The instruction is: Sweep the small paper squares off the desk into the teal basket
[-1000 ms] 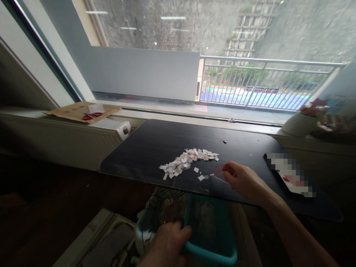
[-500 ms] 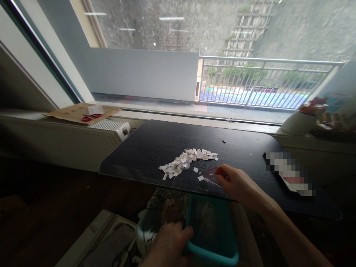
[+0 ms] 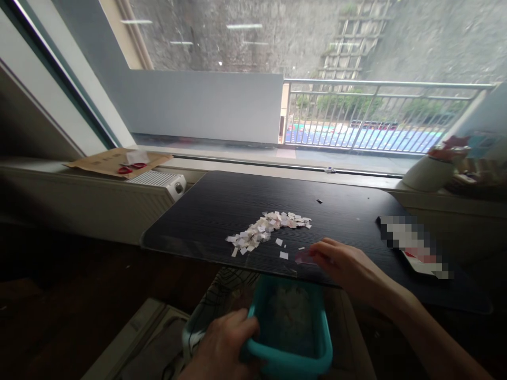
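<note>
My left hand [image 3: 227, 338] is closed on the left rim of a teal plastic basket [image 3: 301, 365], just below the table's front edge. Pale scraps, dim in the shade, lie inside the basket. My right hand [image 3: 343, 261] is over the front of the table with its fingers pinched on a thin, see-through pinkish piece of plastic [image 3: 304, 258]. That piece rests low on or just over the tabletop; its exact kind is unclear. A curved pile of small white paper pieces [image 3: 261, 229] lies left of it, with a loose paper square [image 3: 284, 255] close by.
The black table [image 3: 190, 211] stands against the window sill. A dark object with a blurred-out surface [image 3: 415, 248] lies at its right. Red-handled scissors [image 3: 125, 170] rest on brown paper [image 3: 91, 161] by the radiator [image 3: 158, 182]. A white vase [image 3: 422, 174] stands at right.
My left hand and the teal basket have shifted left. My right hand has moved slightly right with the pinkish piece, now seen flatter. One loose paper square has slid slightly.
</note>
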